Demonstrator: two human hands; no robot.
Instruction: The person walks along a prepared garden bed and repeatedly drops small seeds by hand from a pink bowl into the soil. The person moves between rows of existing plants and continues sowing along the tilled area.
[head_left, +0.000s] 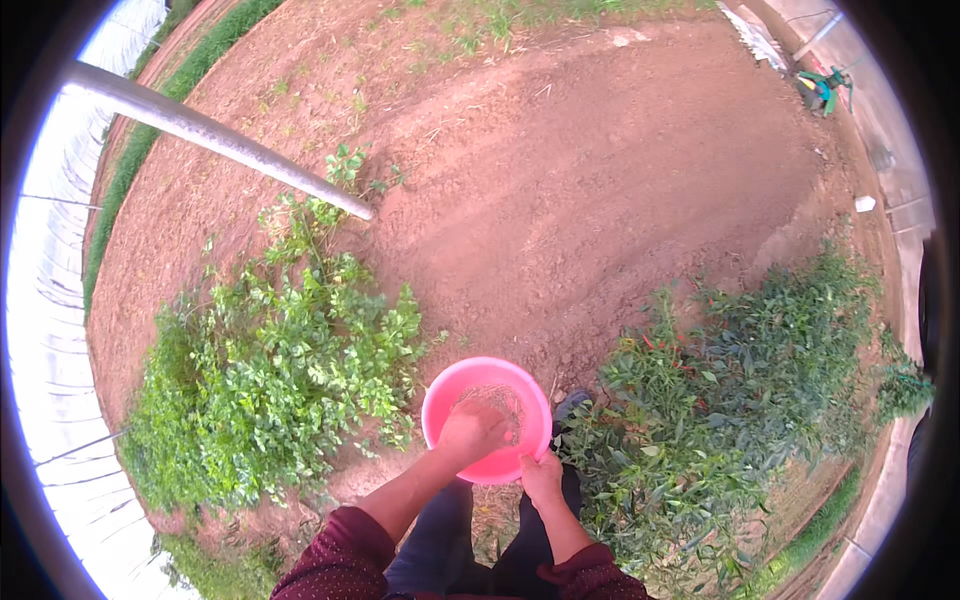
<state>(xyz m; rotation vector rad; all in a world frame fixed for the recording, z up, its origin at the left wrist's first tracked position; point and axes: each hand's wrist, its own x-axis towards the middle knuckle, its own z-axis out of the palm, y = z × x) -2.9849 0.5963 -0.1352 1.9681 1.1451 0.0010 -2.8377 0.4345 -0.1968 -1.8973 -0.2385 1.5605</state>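
A round pink plastic basin (491, 471) is held in front of my legs. Inside lies a shallow heap of small brownish grains or seeds (501, 395). My left hand (472, 433) reaches over the near rim into the basin, back of the hand up, its fingers at the grains. Whether those fingers have closed on any cannot be seen. At the basin's near right rim, my right hand (542, 477) grips the edge with the thumb on top.
Leafy green plants (292, 360) grow to the left, and pepper plants (720, 375) with red fruit to the right. Bare tilled soil (600, 172) stretches ahead. A slanting pole (247, 150) stands at upper left. Near the right-hand concrete edge (900, 165) lies a green and blue device (825, 90).
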